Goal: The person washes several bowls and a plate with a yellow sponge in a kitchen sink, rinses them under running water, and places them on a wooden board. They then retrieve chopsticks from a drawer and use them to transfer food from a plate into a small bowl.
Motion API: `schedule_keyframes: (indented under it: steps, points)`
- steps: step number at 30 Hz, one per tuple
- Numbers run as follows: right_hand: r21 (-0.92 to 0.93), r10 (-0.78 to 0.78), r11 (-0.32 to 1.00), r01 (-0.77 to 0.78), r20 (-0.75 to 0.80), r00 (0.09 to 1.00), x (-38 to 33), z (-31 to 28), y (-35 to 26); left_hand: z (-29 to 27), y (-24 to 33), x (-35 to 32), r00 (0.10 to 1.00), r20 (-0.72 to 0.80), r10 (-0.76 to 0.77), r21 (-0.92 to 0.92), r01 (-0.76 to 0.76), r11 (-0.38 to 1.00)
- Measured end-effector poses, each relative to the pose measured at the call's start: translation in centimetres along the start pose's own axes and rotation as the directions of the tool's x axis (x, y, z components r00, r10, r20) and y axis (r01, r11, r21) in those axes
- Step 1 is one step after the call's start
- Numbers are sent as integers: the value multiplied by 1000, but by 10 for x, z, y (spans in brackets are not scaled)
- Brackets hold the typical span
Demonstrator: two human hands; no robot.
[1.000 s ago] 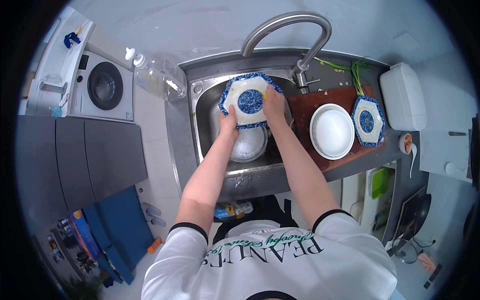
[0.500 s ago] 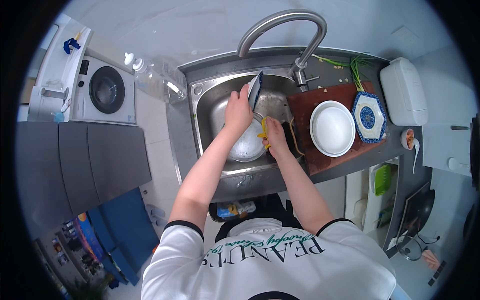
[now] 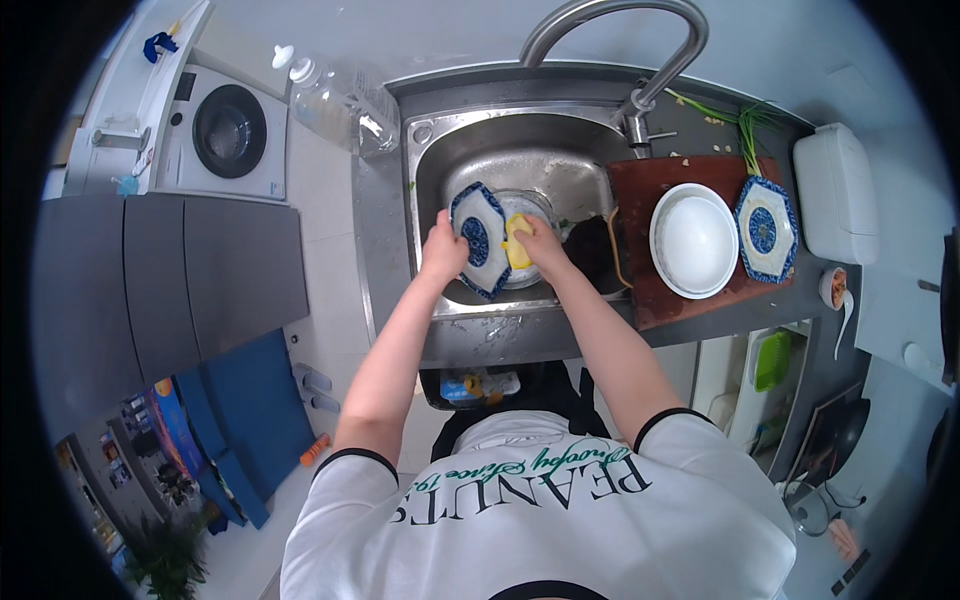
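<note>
Blue-patterned plate stands tilted over the steel sink; left hand grips its edge, right hand presses a yellow sponge there. Firm support and overlapping strokes should serve best.

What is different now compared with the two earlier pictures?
The blue-patterned plate came down from near the faucet, turned on edge, and now faces up over the sink. The left hand grips it; the right hand presses a yellow sponge on it. Board dishes unchanged.

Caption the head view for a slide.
Left hand tilts a blue-and-white octagonal plate over the sink; right hand presses a yellow sponge against it.
</note>
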State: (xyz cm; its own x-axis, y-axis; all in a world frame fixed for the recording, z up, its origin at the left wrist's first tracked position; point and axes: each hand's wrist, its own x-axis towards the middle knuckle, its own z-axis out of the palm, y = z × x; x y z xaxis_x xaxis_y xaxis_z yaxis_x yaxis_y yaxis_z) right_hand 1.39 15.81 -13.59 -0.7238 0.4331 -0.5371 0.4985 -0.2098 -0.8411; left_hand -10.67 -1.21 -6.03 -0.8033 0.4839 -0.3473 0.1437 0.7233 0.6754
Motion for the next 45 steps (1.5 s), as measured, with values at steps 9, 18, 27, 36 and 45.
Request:
schedule_keyframes:
  steps: [9, 18, 27, 36, 45]
  points:
    - [-705, -235, 685, 184, 25, 972, 5, 29, 23, 2, 21, -3, 970, 130, -204, -193, 227, 955]
    - [-392, -381, 889, 237, -348, 857, 37, 59, 26, 11, 9, -8, 979, 136, -153, -301, 188, 935]
    - [-285, -508, 809, 513, 99, 856, -52, 78, -24, 6, -27, -32, 918, 163, -361, -756, 351, 552]
    - [-719, -780, 409, 562, 44, 625, -56, 14, -103, -6, 22, -61, 983, 10, -184, -936, 74, 343]
    - [-440, -758, 386, 811, 350, 550, -84, 43, -134, -18, 63, -49, 948, -176, -265, -896, -43, 441]
